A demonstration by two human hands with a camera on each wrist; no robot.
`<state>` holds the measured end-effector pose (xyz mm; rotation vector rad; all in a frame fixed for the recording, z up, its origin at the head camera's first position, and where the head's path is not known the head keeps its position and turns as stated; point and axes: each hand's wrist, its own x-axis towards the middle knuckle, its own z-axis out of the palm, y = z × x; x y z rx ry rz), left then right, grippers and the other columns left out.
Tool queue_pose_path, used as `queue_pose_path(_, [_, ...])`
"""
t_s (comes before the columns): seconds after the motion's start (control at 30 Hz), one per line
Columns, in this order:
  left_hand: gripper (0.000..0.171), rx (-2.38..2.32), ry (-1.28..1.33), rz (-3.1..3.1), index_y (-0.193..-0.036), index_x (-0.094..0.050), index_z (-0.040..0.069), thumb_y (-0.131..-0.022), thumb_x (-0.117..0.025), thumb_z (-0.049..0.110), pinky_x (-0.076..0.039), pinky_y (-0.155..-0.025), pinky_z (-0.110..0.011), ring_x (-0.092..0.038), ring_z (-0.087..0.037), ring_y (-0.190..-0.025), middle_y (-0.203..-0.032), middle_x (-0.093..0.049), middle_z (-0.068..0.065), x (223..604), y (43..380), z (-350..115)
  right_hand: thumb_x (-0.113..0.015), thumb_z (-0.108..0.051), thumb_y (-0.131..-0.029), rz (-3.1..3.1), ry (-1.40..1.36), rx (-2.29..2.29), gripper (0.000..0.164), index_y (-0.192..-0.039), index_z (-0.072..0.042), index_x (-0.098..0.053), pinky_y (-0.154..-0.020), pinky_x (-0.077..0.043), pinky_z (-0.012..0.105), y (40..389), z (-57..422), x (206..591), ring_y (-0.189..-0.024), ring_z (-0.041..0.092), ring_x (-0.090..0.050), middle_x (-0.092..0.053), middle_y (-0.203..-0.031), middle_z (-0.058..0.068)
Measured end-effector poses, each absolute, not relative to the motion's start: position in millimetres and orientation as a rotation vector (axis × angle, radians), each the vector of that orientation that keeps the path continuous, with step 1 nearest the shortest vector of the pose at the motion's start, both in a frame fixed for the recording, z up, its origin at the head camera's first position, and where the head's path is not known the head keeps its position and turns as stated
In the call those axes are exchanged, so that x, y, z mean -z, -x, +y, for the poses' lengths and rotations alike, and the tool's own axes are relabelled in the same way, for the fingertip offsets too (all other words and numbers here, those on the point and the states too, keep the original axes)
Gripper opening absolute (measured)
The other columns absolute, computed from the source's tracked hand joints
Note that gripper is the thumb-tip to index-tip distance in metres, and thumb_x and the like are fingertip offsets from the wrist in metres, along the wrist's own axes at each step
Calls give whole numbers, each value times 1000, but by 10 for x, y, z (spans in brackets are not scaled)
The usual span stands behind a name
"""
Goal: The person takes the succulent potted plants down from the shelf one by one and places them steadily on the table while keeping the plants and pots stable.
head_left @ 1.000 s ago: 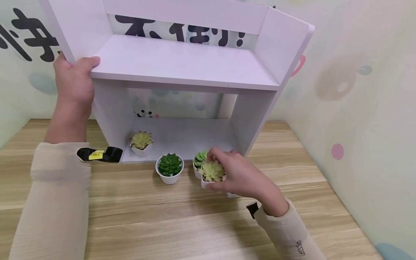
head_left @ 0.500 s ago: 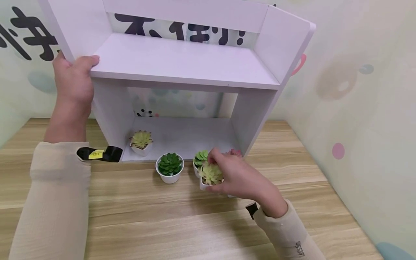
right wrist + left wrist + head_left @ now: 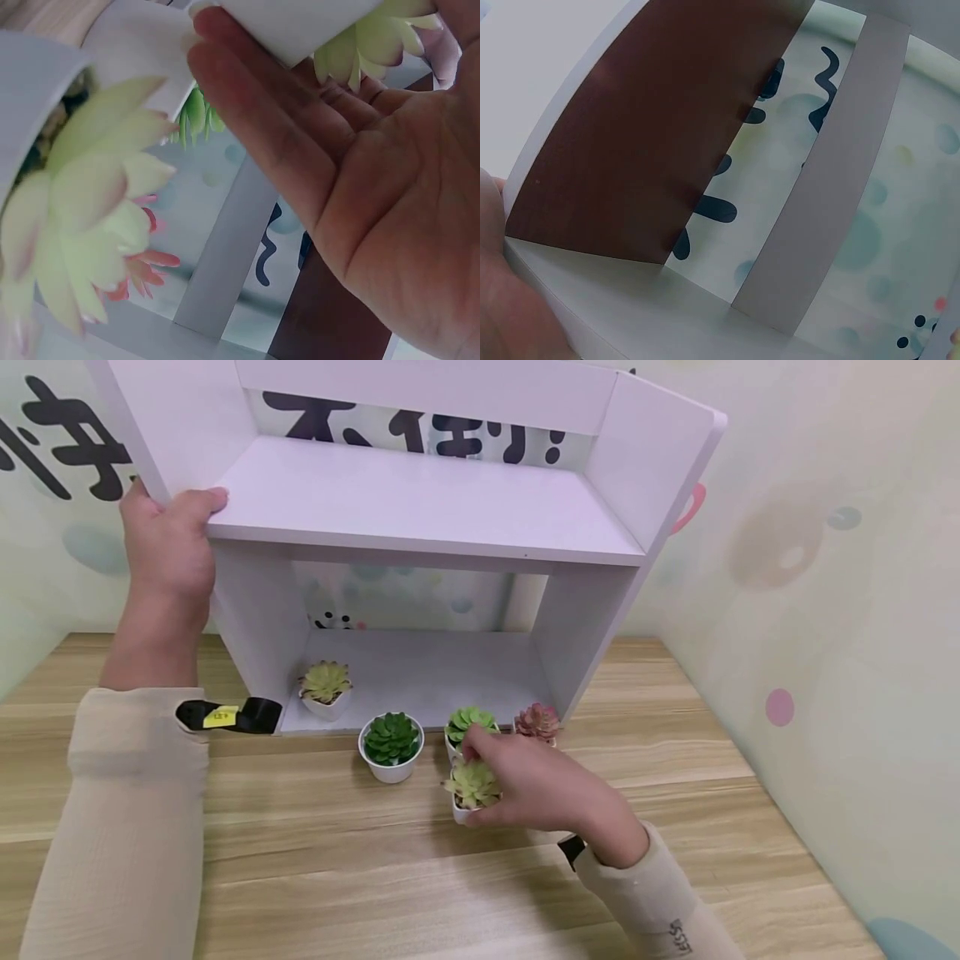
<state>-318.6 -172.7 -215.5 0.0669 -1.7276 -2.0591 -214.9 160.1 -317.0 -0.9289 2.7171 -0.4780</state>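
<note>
My left hand point(image 3: 174, 547) grips the left side of a white desktop shelf point(image 3: 442, 510), its thumb lying on the upper board. In the left wrist view, part of that hand point(image 3: 514, 300) shows at the shelf's edge. My right hand point(image 3: 543, 785) pinches the white pot of a pale yellow-green succulent point(image 3: 474, 783) between thumb and fingers, in front of the shelf. Just behind it stands a bright green succulent point(image 3: 468, 718), partly covered by the hand. A reddish succulent point(image 3: 537, 722) is behind the hand. The right wrist view shows another pale succulent point(image 3: 82, 202) nearby.
A dark green succulent point(image 3: 392, 739) in a round white pot stands on the wooden table point(image 3: 337, 877) before the shelf. Another pale succulent point(image 3: 326, 683) sits on the lower board's left end. A patterned wall point(image 3: 840, 635) closes off the right and back.
My right hand has moved left and nearer to me with the pale succulent. The reddish succulent now shows more fully behind the hand. My left hand keeps its grip on the shelf.
</note>
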Motion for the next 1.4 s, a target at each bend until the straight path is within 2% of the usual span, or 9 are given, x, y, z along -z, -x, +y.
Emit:
queue_pose_path(0.3, [47,2073,-69,-1716,-144,-40,16,-98,-51,16,-14,-121,-27,-33,-9,-143,-140,-45,8,2157,3189,-1737,-84,-35,-79,2688,910,422,50,-112,-17,-51,-66,-45,27,2154,1572,3228,-72,9,-53,-57,-80,-7])
queue_pose_path(0.57, [47,2055,-67,-1727,-144,-39,15,-98,-50,16,-13,-121,-29,-34,-11,-143,-141,-45,7,2167,3191,-1725,-86,-29,-77,2674,967,378,47,-109,-15,-54,-76,-49,28,2154,1540,3270,-81,9,-56,-62,-99,-6])
queue_pose_path(0.97, [48,2047,-70,-1735,-145,-39,16,-98,-50,17,-13,-122,-30,-34,-11,-144,-142,-45,7,2162,3191,-1727,-88,-29,-74,2705,924,291,49,-108,-17,-55,-71,-48,28,2170,1499,3340,-78,10,-56,-62,-96,-7])
queue_pose_path(1.17, [48,2046,-65,-1736,-145,-39,17,-99,-50,17,-12,-123,-31,-33,-11,-145,-144,-45,6,2162,3188,-1730,-89,-31,-72,2735,938,237,51,-109,-19,-55,-72,-49,30,2181,1480,3389,-79,10,-57,-65,-101,-7])
queue_pose_path(1.4, [48,2060,-89,-1729,-144,-39,16,-98,-51,17,-15,-121,-29,-34,-11,-143,-142,-45,7,2154,3181,-1738,-90,-31,-66,2778,920,191,52,-104,-19,-57,-60,-45,29,2194,1452,3422,-71,9,-55,-63,-86,-7])
